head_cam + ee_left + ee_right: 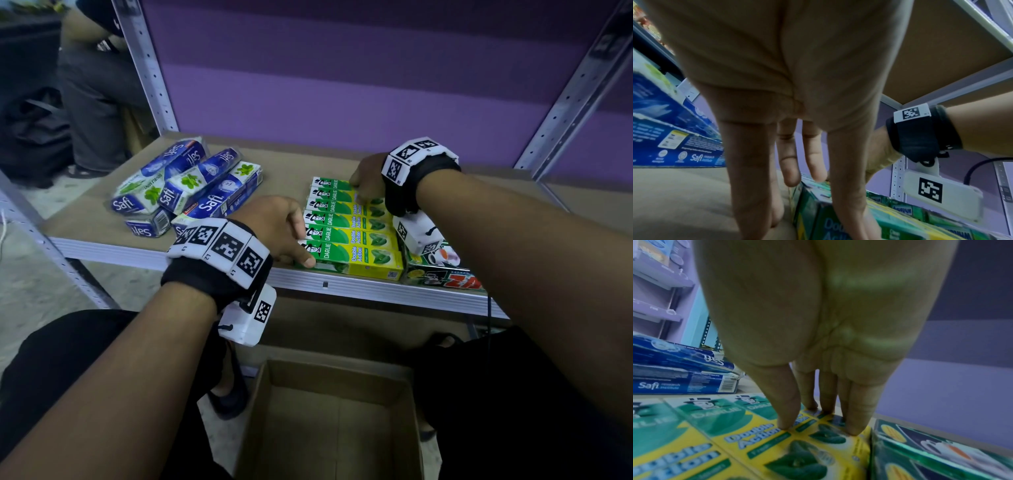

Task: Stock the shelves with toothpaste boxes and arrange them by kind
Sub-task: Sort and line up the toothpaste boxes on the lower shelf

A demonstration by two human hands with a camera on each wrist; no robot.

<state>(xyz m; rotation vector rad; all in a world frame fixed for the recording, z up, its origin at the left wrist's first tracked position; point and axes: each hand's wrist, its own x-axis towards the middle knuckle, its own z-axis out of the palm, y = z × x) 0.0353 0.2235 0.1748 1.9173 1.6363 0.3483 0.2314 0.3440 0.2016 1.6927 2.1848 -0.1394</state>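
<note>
Several green-and-yellow Darlie toothpaste boxes (349, 233) lie flat side by side in a neat row on the brown shelf (281, 168). My left hand (281, 229) rests with straight fingers against the left ends of the nearest boxes (818, 216), thumb on the front one. My right hand (368, 180) presses its straight fingertips (786, 423) down on the tops of the far boxes (760, 443). A loose heap of blue-and-white Safi boxes (185, 188) lies at the shelf's left.
Dark green boxes of another kind (442, 270) sit right of the Darlie row at the shelf's front edge. An open cardboard carton (329, 418) stands on the floor below. A person (92, 85) sits beyond the left upright. The purple back wall (342, 68) closes the shelf.
</note>
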